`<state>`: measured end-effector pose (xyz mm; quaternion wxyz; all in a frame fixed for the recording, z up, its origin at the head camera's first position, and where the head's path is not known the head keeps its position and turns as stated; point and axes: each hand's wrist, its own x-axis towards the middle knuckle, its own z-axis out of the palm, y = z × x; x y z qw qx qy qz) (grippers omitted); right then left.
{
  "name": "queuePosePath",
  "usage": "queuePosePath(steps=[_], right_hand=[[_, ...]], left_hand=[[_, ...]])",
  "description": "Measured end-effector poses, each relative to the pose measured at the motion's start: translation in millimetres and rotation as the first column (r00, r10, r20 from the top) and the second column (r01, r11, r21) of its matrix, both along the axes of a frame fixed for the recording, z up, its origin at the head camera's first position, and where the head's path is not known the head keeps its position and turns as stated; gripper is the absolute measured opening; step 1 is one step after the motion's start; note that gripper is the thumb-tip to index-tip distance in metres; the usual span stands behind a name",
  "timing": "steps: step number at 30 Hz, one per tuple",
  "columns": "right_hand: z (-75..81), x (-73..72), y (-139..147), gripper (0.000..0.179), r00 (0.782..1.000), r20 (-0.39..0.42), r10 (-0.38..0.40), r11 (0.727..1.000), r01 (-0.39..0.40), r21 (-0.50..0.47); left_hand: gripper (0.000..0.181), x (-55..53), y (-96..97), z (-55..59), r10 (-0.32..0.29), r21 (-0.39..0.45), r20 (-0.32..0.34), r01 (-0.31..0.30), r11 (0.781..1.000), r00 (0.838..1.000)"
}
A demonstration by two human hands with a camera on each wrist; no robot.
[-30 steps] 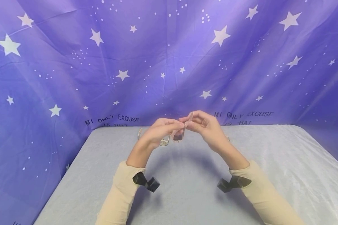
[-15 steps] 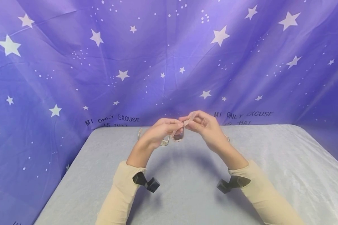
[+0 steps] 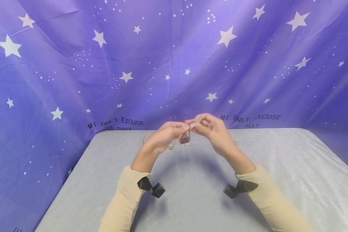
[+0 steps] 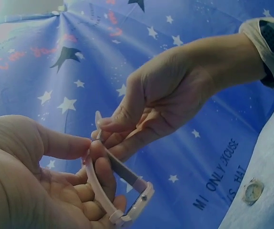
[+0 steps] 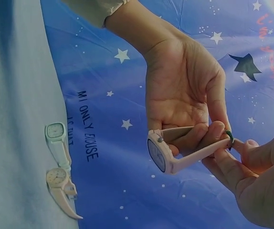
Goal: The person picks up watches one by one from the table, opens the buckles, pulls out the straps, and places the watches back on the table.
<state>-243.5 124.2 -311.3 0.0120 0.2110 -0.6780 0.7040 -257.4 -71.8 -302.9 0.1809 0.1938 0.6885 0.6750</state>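
A pale pink wristwatch (image 5: 160, 151) with a rectangular case hangs in the air between my hands, its strap (image 5: 201, 156) bent into a loop. My left hand (image 3: 165, 135) pinches the strap where its ends meet, with some fingers inside the loop in the left wrist view. From the other side, my right hand (image 3: 213, 130) pinches the strap's tip, which sticks up past the fingers in the head view. The buckle area is small and partly covered by fingertips, so I cannot tell whether it is fastened. The watch dial faces away in the left wrist view.
On the grey-covered table (image 3: 191, 199) lie a pale green square watch (image 5: 57, 131) and a cream round-dial watch (image 5: 57, 177), partly behind my left hand in the head view. Another round watch (image 4: 253, 192) lies beyond my right hand. A purple starry cloth (image 3: 174, 64) hangs behind.
The strap's tip has swung from nearly upright to leaning right in my right hand. The watch case has shifted slightly right. Both hands keep almost the same place.
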Motion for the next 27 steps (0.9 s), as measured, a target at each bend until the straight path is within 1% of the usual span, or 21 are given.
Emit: queuePosePath(steps=[6, 11, 16, 20, 27], right_hand=[[3.9, 0.3, 2, 0.007, 1.0, 0.004, -0.015, 0.999, 0.015, 0.032], [5.3, 0.9, 3, 0.013, 1.0, 0.003, -0.017, 0.999, 0.017, 0.052], [5.1, 0.8, 3, 0.017, 1.0, -0.015, -0.007, 0.997, 0.008, 0.079], [5.3, 0.4, 4, 0.013, 1.0, -0.031, 0.001, 0.997, 0.001, 0.083], [6.1, 1.0, 6, 0.012, 1.0, -0.024, 0.005, 0.997, -0.004, 0.073]], left_hand=[[0.023, -2.7, -2.9, -1.1, -0.017, -0.017, -0.025, 0.017, 1.0, 1.0], [0.018, -4.8, -6.7, -1.9, -0.048, -0.027, -0.065, 0.046, 0.999, 0.997], [0.024, -3.6, -10.6, 1.0, -0.075, -0.021, -0.096, 0.074, 0.997, 0.993], [0.03, -2.3, -12.4, 4.0, -0.073, -0.036, -0.105, 0.07, 0.997, 0.992], [0.03, -0.8, -13.2, 7.4, -0.047, -0.052, -0.099, 0.042, 0.998, 0.994]])
